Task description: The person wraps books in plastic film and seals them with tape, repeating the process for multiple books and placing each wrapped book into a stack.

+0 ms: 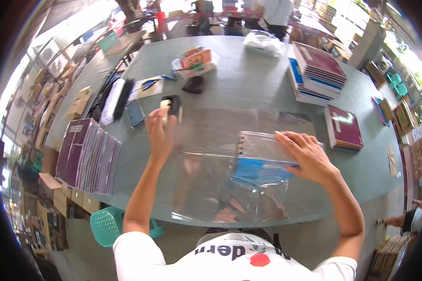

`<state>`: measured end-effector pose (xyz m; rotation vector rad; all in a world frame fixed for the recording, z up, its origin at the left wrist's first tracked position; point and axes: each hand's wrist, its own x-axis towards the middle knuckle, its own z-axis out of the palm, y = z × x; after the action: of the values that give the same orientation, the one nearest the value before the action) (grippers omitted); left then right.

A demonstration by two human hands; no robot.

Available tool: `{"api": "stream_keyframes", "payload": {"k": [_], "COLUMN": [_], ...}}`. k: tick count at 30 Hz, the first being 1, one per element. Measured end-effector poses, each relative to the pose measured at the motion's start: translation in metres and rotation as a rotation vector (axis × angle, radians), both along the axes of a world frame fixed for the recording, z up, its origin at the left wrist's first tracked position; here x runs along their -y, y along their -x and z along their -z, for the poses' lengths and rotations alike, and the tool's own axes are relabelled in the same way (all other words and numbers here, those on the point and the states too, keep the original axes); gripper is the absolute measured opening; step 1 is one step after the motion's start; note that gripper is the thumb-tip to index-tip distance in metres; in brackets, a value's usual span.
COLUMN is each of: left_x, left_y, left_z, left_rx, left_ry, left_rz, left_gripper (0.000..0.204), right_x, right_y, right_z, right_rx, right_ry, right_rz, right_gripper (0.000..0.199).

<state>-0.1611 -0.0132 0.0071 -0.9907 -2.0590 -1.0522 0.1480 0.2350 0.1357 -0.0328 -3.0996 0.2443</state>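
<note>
A spiral-bound notebook (260, 146) with a blue lower part lies on a wide sheet of clear plastic film (206, 187) in front of me. My right hand (309, 154) rests on the notebook's right side, fingers stretched out and pressing down through or on the film; I cannot tell which. At the table's left middle, my left hand (159, 133) is at a black tape dispenser (175, 104) with a pale roll of tape (164, 110). Its fingers are curled together there, partly smeared by motion, and what they pinch does not show.
A row of maroon spiral notebooks (86, 154) stands left. Stacked notebooks (316, 72) and a smaller pile (343, 128) lie right. Farther back are a plastic basket (195, 65), a dark pouch (193, 85), a phone (135, 114) and crumpled plastic (263, 43). A green stool (107, 226) stands below the edge.
</note>
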Motion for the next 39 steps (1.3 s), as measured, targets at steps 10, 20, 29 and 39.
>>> {"api": "stream_keyframes", "payload": {"k": [10,20,29,39], "left_x": [0.025,0.084,-0.024,-0.126], "left_y": [0.065,0.022,-0.174,-0.262], "left_z": [0.054,0.100,-0.037,-0.007], "left_rx": [1.139,1.363,0.869,0.790], "left_ry": [-0.119,-0.291,-0.126,-0.028], "left_rz": [-0.053,0.114,0.330,0.058], "left_gripper": [0.028,0.019,0.014,0.031], "right_x": [0.001,-0.003,-0.023,-0.030], "right_y": [0.004,0.001,0.000,0.008], "right_z": [0.000,-0.007,0.011,0.008], "right_rx": [0.035,0.015,0.007,0.072], "right_ry": [0.001,-0.013,0.015,0.144], "right_rz": [0.084,0.052,-0.011,-0.131], "right_gripper": [0.091,0.091,0.090,0.092]}}
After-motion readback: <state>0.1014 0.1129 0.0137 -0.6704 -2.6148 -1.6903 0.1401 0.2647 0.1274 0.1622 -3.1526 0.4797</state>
